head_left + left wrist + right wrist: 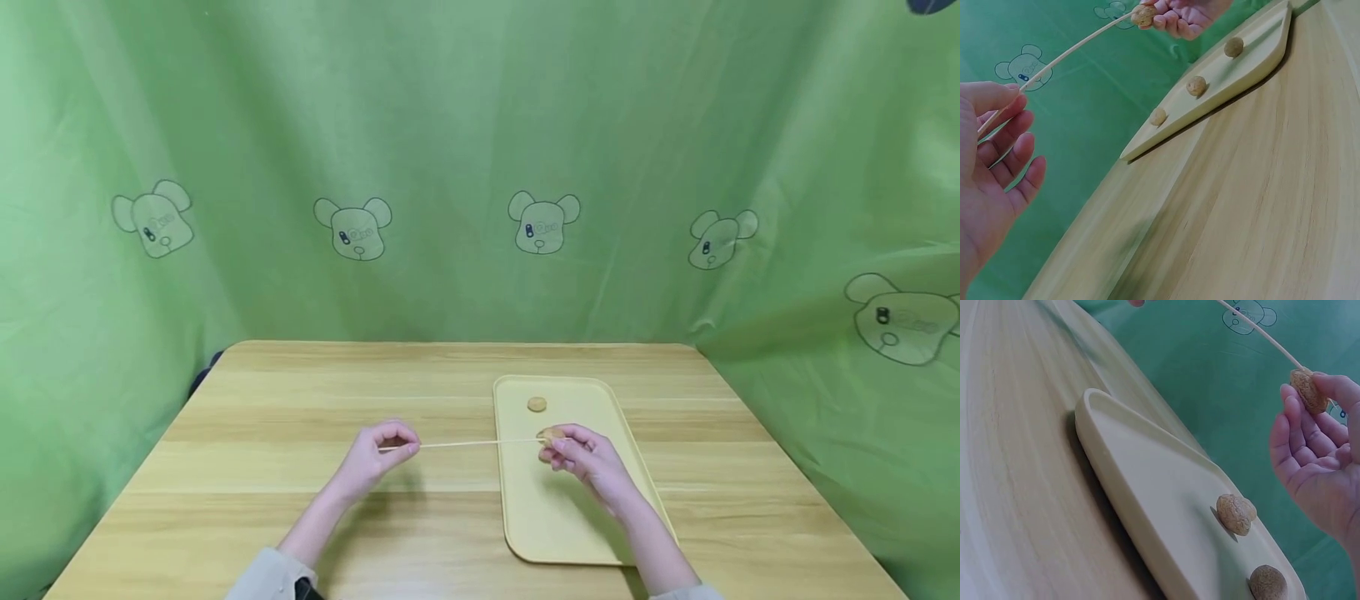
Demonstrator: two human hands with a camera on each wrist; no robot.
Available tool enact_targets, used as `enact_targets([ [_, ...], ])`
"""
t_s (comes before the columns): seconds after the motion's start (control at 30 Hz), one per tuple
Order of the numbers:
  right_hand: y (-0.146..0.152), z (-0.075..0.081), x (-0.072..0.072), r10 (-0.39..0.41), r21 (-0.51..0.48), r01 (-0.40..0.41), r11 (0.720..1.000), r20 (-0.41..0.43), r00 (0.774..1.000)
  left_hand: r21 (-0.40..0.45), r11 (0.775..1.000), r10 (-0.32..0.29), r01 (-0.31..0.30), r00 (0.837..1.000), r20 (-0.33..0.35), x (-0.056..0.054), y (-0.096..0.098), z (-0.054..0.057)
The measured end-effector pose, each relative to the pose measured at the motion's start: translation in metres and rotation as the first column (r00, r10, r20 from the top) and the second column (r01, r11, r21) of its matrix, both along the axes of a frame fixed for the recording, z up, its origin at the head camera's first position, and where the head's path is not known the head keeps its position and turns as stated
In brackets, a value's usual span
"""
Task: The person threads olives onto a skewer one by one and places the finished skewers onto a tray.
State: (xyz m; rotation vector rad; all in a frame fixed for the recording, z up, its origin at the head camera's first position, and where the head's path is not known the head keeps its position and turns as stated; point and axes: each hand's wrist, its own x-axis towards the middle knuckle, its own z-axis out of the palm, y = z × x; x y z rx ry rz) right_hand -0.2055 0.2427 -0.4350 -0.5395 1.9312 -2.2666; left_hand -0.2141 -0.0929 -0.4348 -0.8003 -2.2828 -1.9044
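Observation:
A thin wooden skewer (465, 443) spans the gap between the two hands, raised over the table. My left hand (378, 457) pinches its left end between thumb and index finger, the other fingers loosely bent in the left wrist view. My right hand (592, 467) holds a wrinkled brown ball (1309, 391) between thumb and fingers. The skewer runs into this ball, and a thin tip shows past it in the right wrist view. Below lies a cream tray (558, 533) with more brown balls, among them a far one (537, 404), a middle one (1196, 86) and a near one (1234, 47).
The tray rests on the right half of a wooden table (262, 417). A green curtain (450, 150) printed with bear heads hangs behind the table and along its sides.

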Motion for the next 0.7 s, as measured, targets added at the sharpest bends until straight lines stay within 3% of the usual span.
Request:
enact_targets([
  [0.33, -0.006, 0.000, 0.001, -0.017, -0.101, 0.020, 0.995, 0.025, 1.000, 0.035, 0.999, 0.033, -0.035, 0.998, 0.060, 0.001, 0.005, 0.003],
  [0.7, -0.017, -0.001, 0.003, -0.025, -0.163, 0.033, 0.986, 0.051, 0.998, 0.092, 0.994, 0.049, -0.053, 0.998, 0.044, 0.000, 0.002, 0.004],
])
